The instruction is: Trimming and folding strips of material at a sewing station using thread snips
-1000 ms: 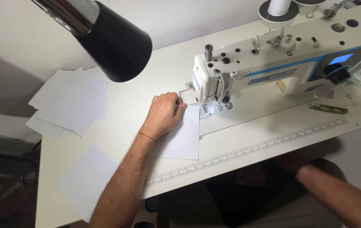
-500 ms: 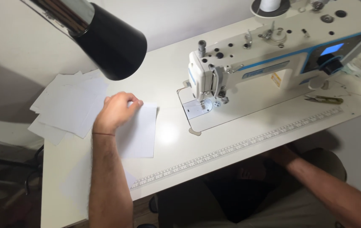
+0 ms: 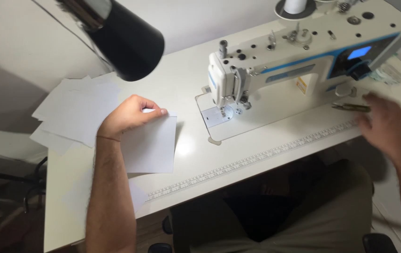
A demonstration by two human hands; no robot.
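Observation:
My left hand [image 3: 128, 115] pinches the top edge of a white square piece of fabric [image 3: 151, 145] that lies flat on the table, left of the sewing machine's needle [image 3: 224, 110]. My right hand [image 3: 388, 129] is blurred, raised over the table's right side with fingers apart, holding nothing. It is close to a pair of dark thread snips [image 3: 350, 107] lying by the white and blue sewing machine [image 3: 303, 61].
A stack of white pieces [image 3: 71, 115] lies at the table's left end, another pale piece [image 3: 83, 199] near the front left. A black lamp head [image 3: 128, 40] hangs over the table. A ruler strip [image 3: 257, 159] runs along the front edge. A thread cone [image 3: 294, 7] stands behind.
My left hand pulled the white piece leftward, away from the needle. My right hand came up from below the table edge to above its right side.

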